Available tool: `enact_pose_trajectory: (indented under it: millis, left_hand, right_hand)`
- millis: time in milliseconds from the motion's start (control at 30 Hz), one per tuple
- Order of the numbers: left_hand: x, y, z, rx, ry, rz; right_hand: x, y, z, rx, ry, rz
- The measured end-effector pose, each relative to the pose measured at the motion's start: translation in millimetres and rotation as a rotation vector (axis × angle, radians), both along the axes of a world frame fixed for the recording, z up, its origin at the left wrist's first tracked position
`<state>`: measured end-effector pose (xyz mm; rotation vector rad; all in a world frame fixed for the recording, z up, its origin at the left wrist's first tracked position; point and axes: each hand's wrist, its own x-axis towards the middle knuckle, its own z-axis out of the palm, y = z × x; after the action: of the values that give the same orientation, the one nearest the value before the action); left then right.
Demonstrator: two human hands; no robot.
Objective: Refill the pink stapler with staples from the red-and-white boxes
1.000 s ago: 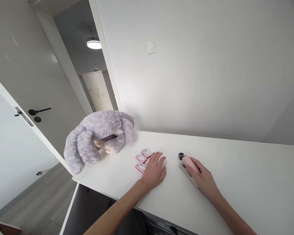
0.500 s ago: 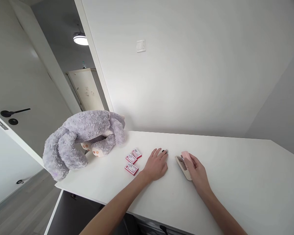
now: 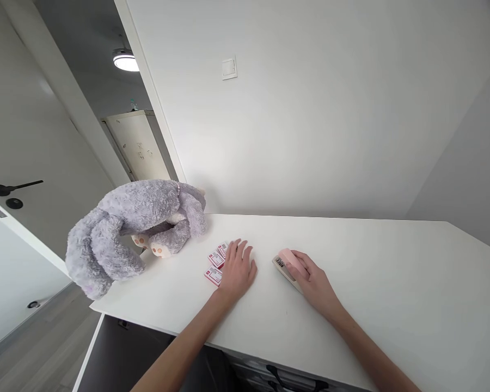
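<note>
Cartons (image 3: 213, 274), three in number, lay in a loose cluster on the worktop (image 3: 371, 283) just left of lower centre; each was a small flat rectangular box, white on top with red edging and print. Their contents were not visible. Left hand (image 3: 237, 269) lay palm down at their right side, partly hiding them. Its fingers were extended and moderately spread, gripping nothing visible; whether the hand touched the cartons could not be told. A small dark spot between the fingers was too small to identify.

Right hand (image 3: 314, 283), right of lower centre, had its fingers curled closely around a stapler-like object (image 3: 293, 262), elongated, with a smooth rounded pink upper part over a beige base. A dark patterned patch showed on its far end.

Worktop surface was smooth, white and matt. Below it, at lower left, a compartment (image 3: 134, 343) stood open with a dark interior; its contents were indistinct. Plush toy (image 3: 142, 204) at left centre was of curly lilac pile, with cream soles and orange pads. Beyond the doorway, upper left, stood a pale boxy cabinet (image 3: 139, 144), its inside unseen.
</note>
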<state>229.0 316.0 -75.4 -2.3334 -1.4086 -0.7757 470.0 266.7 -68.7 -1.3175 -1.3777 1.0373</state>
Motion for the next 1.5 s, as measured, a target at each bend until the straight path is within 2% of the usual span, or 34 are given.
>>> enact_pose_trajectory:
  millis: [133,200,300,467,733,1000,1500]
  left_hand:
    - [17.3,-11.6,9.0,-0.183,-0.153,-0.291]
    - [24.0,-16.4,15.1,-0.286,-0.199,-0.370]
    - [29.2,-18.9,20.7,-0.390,-0.281,-0.421]
    - [27.7,-13.0,15.3,-0.415,-0.396,-0.435]
    - [26.4,-11.2,9.6,-0.479,-0.431,-0.393]
    - [27.0,-13.1,9.9,-0.468,-0.414,-0.398]
    - [27.7,-13.4,6.1,-0.438,-0.339,-0.403]
  right_hand:
    - [0.7,-1.5,-1.2,0.041,-0.007,0.069]
    - [1.1,-1.9,-2.0,0.058,0.008,0.102]
    - [0.8,-1.6,-2.5,0.095,0.018,0.148]
    - [-0.5,1.1,-3.4,0.177,-0.025,0.151]
    - [-0.4,1.2,-6.2,0.130,-0.028,0.185]
    - [1.1,0.8,-8.7,0.104,0.003,0.204]
    - [-1.7,-3.0,0.5,0.087,-0.004,0.174]
